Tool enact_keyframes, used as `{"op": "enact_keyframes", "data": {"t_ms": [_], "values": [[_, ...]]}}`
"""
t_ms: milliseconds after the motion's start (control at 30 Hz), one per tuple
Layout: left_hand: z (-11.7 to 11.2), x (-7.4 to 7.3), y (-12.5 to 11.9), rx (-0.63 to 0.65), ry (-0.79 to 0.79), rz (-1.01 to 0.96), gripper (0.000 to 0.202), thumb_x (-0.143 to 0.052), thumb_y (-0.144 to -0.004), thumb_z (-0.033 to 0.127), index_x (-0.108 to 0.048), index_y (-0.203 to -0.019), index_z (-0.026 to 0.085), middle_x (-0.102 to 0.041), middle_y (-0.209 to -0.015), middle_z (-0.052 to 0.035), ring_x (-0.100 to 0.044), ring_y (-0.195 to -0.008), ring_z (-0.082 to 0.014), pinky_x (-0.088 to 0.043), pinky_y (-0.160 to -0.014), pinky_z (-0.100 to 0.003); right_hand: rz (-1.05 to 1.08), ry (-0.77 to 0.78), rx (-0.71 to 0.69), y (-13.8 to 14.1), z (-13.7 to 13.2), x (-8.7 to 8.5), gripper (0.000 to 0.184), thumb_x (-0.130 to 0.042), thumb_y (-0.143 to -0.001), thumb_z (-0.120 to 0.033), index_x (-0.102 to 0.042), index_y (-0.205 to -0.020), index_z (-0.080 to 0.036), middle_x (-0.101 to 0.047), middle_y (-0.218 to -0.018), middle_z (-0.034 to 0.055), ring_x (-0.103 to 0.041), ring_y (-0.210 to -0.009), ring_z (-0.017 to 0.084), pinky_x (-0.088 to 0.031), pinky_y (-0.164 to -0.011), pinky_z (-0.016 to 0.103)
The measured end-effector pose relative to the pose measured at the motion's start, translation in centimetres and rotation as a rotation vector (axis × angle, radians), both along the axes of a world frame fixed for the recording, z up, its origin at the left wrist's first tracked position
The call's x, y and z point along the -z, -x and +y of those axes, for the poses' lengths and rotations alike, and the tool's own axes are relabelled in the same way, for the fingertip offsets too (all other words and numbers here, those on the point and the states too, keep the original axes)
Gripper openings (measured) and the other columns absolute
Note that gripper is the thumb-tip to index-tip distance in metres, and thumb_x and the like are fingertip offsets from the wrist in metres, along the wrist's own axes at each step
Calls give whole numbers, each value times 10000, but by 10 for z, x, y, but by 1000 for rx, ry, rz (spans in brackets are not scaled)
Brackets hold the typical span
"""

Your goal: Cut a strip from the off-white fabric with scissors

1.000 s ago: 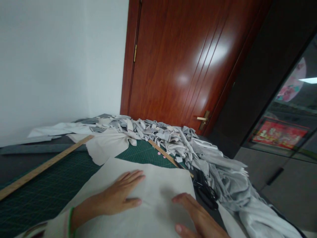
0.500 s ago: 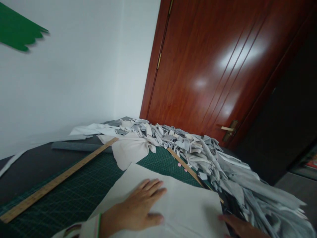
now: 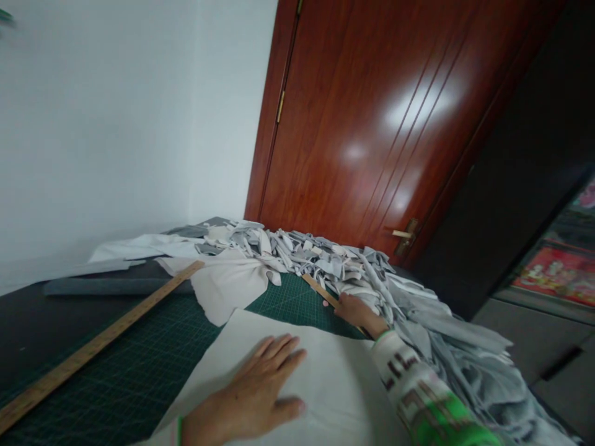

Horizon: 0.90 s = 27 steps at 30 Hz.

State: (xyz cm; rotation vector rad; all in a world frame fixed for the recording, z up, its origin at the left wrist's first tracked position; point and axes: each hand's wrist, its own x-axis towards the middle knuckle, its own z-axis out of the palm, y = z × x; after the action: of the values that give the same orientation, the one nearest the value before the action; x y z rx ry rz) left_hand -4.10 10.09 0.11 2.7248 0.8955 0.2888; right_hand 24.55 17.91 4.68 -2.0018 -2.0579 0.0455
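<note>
Left hand (image 3: 258,393) lies flat, fingers parted, on likely soft cloth (image 3: 332,378), best edge-held; right hand (image 3: 354,311) at ruler (image 3: 320,290), grip unclear.

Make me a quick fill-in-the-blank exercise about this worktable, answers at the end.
The hand resting flat on the pale sheet is the person's ____ one.
Counting the one at the right hand, ____ wooden rulers show.
The gridded mat is coloured ____.
Beyond the heap of scraps stands a reddish-brown ____.

Missing words: left; two; green; door.
</note>
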Motion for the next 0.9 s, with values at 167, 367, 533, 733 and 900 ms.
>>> {"op": "enact_keyframes", "data": {"t_ms": [167,367,533,733,900], "values": [[-2,-5,0,-4,25,31,683,-461,-930,571,-286,-1499,237,-188,-1588,-102,-155,-1460,-281,-177,-1170,-549,51,75,-17,-17,2,5,77,-673,-749,-113,-615,-765,-162,-629,-712,-18,-566,-661,135,-428,-631,272],[-3,-3,-1,2,22,13,693,-438,-933,587,-271,-1503,229,-187,-1588,-108,-137,-1463,-275,-171,-1169,-550,115,51,-62,-39,5,3,170,-657,-714,-105,-537,-619,-178,-503,-574,-76,-489,-572,111,-365,-564,240],[-2,-1,-1,6,12,11,698,-422,-937,592,-265,-1505,218,-192,-1589,-112,-139,-1464,-269,-165,-1172,-541,168,-193,-21,-50,11,-8,128,-568,-701,-183,-463,-645,-230,-504,-581,-51,-493,-584,151,-353,-575,264],[1,8,0,7,-24,-1,692,-420,-936,600,-275,-1503,231,-214,-1584,-117,-168,-1457,-283,-194,-1166,-547,238,-546,2,-40,-11,-60,148,-429,-848,-379,-474,-847,-238,-590,-744,11,-545,-659,191,-401,-653,305],[-3,5,-3,13,-48,-79,634,-577,-902,427,-362,-1463,222,-334,-1554,-117,-297,-1423,-304,-273,-1149,-542,327,-464,-123,-7,-58,-100,329,-378,-923,-494,-450,-723,-244,-505,-563,-46,-496,-508,138,-383,-538,247]]}}
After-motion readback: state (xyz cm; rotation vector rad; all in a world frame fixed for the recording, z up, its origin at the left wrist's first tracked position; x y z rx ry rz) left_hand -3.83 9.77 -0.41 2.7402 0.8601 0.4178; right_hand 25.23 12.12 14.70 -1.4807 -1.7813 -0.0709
